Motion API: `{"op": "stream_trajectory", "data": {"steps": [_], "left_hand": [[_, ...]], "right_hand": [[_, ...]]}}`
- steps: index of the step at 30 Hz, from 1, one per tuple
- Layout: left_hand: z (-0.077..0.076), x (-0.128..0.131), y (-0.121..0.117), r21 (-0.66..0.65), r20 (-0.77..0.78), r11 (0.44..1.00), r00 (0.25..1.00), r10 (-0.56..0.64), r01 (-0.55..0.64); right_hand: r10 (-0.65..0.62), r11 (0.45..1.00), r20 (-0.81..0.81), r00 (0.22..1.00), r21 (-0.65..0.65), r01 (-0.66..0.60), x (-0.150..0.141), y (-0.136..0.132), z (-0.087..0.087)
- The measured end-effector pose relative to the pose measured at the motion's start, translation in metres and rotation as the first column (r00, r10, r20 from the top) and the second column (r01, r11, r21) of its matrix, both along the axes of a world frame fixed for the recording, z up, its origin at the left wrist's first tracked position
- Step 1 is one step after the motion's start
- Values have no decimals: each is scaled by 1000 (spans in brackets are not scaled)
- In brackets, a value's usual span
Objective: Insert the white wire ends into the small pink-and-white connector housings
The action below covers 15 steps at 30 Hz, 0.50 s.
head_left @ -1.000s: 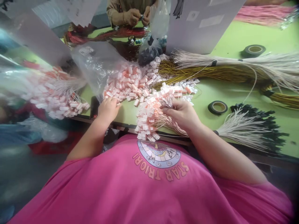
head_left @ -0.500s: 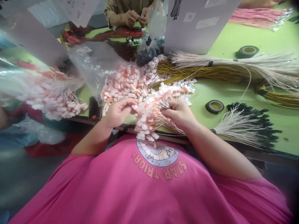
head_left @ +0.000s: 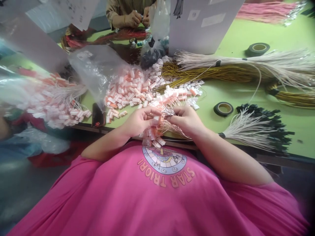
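My right hand (head_left: 185,119) is closed around a bundle of thin wires (head_left: 169,126), whose metal-tipped ends poke out toward the left. Fingers and thumb of my left hand (head_left: 142,121) are pinched on a small white connector (head_left: 154,122), right beside those wire ends. White and orange connectors (head_left: 157,141) hang below my left hand at the table edge. Behind both hands lies a heap of loose connectors (head_left: 133,86), orange and white. Whether a wire sits in the pinched connector I cannot tell.
Black tape rolls (head_left: 223,109) lie on the green table (head_left: 216,91). A tied bundle of white wires with black ends (head_left: 256,129) rests at the right. Long white wires (head_left: 236,59) and yellow wires (head_left: 209,72) stretch behind. A clear bag (head_left: 94,70) and another person's hands (head_left: 137,18) are farther back.
My left hand has moved right with the small connector, from beside the bundle up to the wire ends. My right hand stays on the wires. The view has shifted slightly.
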<state>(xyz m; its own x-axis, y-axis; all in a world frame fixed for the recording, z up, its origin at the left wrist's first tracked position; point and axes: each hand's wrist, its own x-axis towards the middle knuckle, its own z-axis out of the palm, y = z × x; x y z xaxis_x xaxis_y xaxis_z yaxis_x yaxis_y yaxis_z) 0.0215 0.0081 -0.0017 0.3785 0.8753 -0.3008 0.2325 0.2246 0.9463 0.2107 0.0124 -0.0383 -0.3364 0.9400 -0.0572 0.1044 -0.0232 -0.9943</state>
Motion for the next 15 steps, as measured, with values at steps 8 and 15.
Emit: {"op": "stream_trajectory", "data": {"steps": [8,15], "left_hand": [[-1,1,3,39,-22,999,1000,17,-16],[-3,5,1,247,-91,968,996,-15,37]], "right_hand": [[-71,991,136,988,121,55,-4,-2,6],[-197,965,234,952,217,147,-7,-6,4]]}}
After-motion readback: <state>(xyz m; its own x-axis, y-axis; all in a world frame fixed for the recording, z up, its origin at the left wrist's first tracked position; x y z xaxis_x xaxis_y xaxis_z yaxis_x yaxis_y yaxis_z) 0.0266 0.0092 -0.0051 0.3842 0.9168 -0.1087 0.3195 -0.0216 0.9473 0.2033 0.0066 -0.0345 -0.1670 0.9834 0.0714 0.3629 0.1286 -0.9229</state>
